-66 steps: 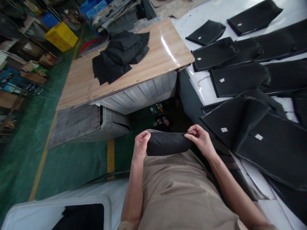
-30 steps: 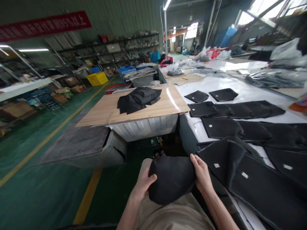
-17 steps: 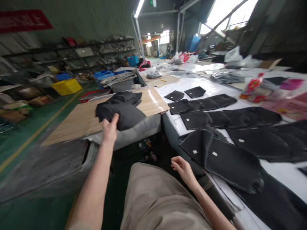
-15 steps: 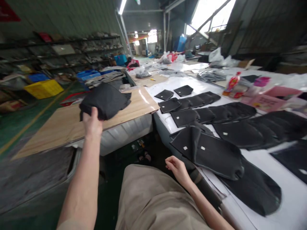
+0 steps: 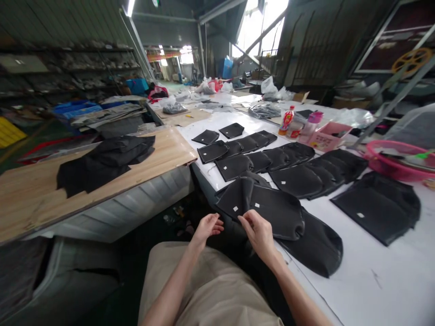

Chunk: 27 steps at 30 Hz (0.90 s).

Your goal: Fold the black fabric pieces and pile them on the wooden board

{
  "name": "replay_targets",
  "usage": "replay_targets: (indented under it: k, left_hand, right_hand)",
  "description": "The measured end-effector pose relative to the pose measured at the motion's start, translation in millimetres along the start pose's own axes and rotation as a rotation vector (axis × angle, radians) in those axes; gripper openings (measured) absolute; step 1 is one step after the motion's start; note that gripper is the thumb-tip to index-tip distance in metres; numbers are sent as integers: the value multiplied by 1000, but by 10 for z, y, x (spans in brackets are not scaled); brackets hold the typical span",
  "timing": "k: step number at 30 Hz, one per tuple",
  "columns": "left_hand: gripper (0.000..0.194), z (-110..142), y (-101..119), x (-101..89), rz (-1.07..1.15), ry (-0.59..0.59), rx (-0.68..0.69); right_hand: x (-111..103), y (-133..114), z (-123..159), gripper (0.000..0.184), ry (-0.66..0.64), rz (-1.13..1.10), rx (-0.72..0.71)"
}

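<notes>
At the near edge of the white table, black leather-like covers (image 5: 277,206) with small white labels lie overlapped. My right hand (image 5: 260,231) has thumb and forefinger pinched at the near edge of the folded-over black cover (image 5: 229,199). Facing it from the left, my left hand (image 5: 205,230) is in the air over the gap by the table, fingers loosely curled and apart, with nothing visible in it. On the wooden board (image 5: 163,156) to the left lies a loose heap of black fabric pieces (image 5: 107,158), out of reach of both hands as they stand.
Further black covers lie in overlapping rows (image 5: 290,170) across the white table (image 5: 380,290). Behind them stand a red-capped bottle (image 5: 287,120), a pink box (image 5: 329,136) and a pink basin (image 5: 387,163). A grey bin (image 5: 132,210) supports the board.
My left hand laid the black piece on the heap, let go and came back beside my right hand. My right hand moved to the cover's edge. The view turned right.
</notes>
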<state>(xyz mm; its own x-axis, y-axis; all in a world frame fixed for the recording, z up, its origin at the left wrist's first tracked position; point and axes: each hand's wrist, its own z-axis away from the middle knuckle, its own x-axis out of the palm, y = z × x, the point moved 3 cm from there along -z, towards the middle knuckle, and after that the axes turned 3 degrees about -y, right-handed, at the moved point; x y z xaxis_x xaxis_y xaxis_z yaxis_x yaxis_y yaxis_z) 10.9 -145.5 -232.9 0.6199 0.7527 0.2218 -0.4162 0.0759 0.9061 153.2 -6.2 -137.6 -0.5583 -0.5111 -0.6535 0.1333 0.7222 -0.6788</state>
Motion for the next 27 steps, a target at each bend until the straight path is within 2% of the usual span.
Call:
replay_targets:
  k: [4, 8, 11, 12, 14, 17, 20, 22, 24, 25, 27]
  left_hand:
    - [54, -184, 66, 259, -71, 25, 13]
    - [54, -232, 35, 366, -80, 32, 59]
    - [53, -203, 7, 375, -70, 44, 65]
    - [53, -190, 5, 375, -72, 45, 62]
    - [52, -168, 13, 381, -68, 53, 54]
    - [50, -153, 25, 408, -53, 71, 45]
    - [49, -138, 10, 430, -49, 72, 14]
    - [48, -115, -3, 434, -108, 32, -30]
    - [48, -70, 9, 434, -211, -42, -64]
    - [49, -35, 31, 434, -249, -86, -70]
    - [48, 73, 106, 433, -244, -178, -46]
  right_hand:
    - [-81, 156, 2, 19, 109, 263, 41]
    - [113, 258, -78, 20, 129, 479, 145]
    - [195, 312, -157, 5, 50, 406, 197]
    - [160, 326, -174, 9, 47, 302, 196]
    - [-34, 351, -187, 17, 137, 11, 194]
    - [-523, 371, -125, 23, 439, -380, 215]
    - [-965, 323, 26, 21, 733, -527, 197]
    - [-1125, 242, 140, 20, 843, -533, 120]
    - [-1153, 115, 201, 22, 810, -479, -2]
    - [-1112, 25, 195, 23, 710, -433, -93]
    - [-909, -192, 132, 20, 362, -369, -299]
